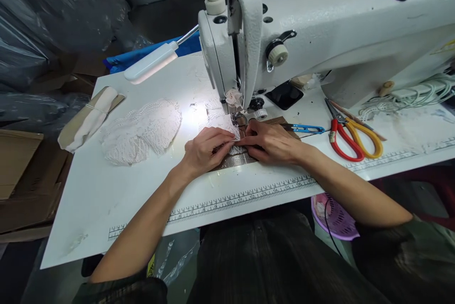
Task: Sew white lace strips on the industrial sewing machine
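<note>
My left hand (206, 148) and my right hand (272, 143) meet fingertip to fingertip just in front of the presser foot (239, 119) of a white sewing machine (320, 34). Both pinch a small piece of white lace (222, 126) that lies flat on the machine bed under the needle. The fingers hide the near edge of the lace. A small pale fabric flower (233, 98) hangs at the needle bar above it.
A pile of white lace pieces (142, 131) lies left of my hands, a banded fabric roll (88, 117) farther left. Red and yellow scissors (350, 138), blue thread snips (305, 129) and a dark phone (284, 94) lie right. A ruler strip (241, 197) edges the white table; a pink basket (334, 216) sits below.
</note>
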The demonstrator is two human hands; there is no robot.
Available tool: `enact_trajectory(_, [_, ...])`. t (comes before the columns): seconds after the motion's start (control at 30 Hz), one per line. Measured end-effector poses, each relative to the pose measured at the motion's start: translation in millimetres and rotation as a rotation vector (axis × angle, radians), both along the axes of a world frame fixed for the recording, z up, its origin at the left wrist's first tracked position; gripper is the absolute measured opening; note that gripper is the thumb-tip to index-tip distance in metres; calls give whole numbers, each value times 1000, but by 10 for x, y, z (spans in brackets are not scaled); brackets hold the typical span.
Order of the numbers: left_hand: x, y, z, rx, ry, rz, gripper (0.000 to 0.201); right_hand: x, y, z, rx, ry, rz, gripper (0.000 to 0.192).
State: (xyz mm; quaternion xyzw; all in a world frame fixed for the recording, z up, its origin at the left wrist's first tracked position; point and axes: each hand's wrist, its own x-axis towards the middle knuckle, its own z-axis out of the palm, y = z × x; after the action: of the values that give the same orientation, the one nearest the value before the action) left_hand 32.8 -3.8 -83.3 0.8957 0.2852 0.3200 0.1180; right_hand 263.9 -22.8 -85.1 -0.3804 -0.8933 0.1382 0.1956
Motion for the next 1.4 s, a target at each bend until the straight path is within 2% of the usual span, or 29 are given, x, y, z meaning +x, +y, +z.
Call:
enact_trajectory(0.17, [-23,25,-46,66,112,-52,12,47,8,27,-46,36,49,30])
enact_trajectory(0.3, [-45,33,-43,119,172,-81,12,52,59,-39,-31,110,-70,38])
enact_trajectory(0.4, [-51,22,-21,128,184,-107,12,31,87,-110,17,64,-132,43])
enact_trajectory(0.83, [-21,-31,32,315,290,-88,14,22,76,-154,58,32,-120,39])
enact_trajectory(0.93, [-16,-80,68,351,350,-93,18,39,81,-138,83,33,-48,37])
enact_trajectory(1.07, [-3,-114,143,305,402,-114,20,68,100,-129,133,33,65,32])
enact_trajectory(1.23, [30,-46,218,136,435,-128,27,69,111,-135,136,46,60,32])
enact_trajectory(1.4, [30,-85,220,119,432,-68,25,46,81,-110,130,20,26,33])
